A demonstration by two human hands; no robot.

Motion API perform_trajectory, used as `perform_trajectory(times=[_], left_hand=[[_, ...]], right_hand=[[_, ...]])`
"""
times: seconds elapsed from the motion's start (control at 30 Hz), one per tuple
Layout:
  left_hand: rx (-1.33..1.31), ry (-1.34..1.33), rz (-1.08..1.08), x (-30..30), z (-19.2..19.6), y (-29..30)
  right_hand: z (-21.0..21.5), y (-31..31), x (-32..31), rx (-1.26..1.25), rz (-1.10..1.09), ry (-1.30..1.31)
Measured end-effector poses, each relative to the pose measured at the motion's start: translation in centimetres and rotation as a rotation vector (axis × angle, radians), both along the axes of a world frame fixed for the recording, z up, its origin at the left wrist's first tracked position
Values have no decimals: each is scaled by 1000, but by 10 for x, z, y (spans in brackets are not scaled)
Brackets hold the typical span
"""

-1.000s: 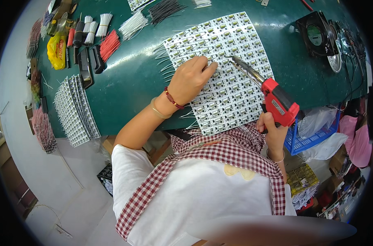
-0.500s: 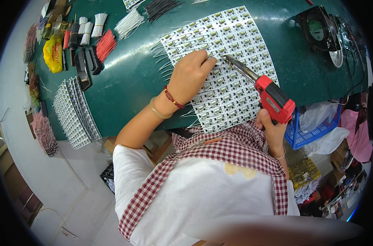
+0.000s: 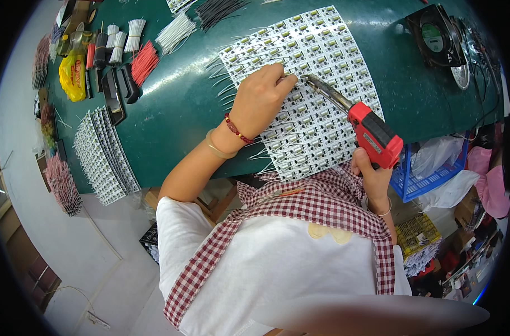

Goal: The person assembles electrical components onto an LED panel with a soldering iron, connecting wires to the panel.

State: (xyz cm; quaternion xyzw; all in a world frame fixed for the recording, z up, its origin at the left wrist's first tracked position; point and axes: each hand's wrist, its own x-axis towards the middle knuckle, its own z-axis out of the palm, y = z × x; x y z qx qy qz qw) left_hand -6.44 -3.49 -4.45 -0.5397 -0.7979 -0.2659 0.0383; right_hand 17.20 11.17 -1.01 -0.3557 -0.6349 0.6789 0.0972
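A large white panel of small circuit boards (image 3: pixel 336 61) lies across the green table, with thin white wires (image 3: pixel 227 89) sticking out along its left side. Over the panel's middle, my left hand (image 3: pixel 262 92) is closed in a pinch, thumb and forefinger together; what they hold is too small to make out. My right hand (image 3: pixel 371 171) grips a red and black soldering gun (image 3: pixel 375 134) by its handle, below the panel's right edge. The gun's metal tip points up and left, close to the left fingertips and just above the boards.
More circuit panels (image 3: pixel 101 157) are stacked at the left table edge. Bundles of white wires (image 3: pixel 176 35), red wires (image 3: pixel 145 63) and black wires (image 3: pixel 218 12) lie at the back. A black fan (image 3: pixel 433 39) stands far right, above a blue crate (image 3: pixel 428 173). A yellow bag (image 3: pixel 72 77) sits at left.
Almost nothing differs. The left hand has shifted very slightly, still pinched over the panel, and the soldering gun's tip stays beside it.
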Motion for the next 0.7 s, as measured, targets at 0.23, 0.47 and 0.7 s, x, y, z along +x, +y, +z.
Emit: perform_trajectory(times=[0.23, 0.47, 0.7], left_hand=[[-1, -38, -6, -2, -2, 0], [-19, -35, 13, 0, -1, 0], [-4, -23, -3, 2, -1, 0]], right_hand=[[-13, 1, 2, 208, 56, 70], [-17, 1, 10, 255, 32, 62], [-12, 4, 9, 98, 52, -49]])
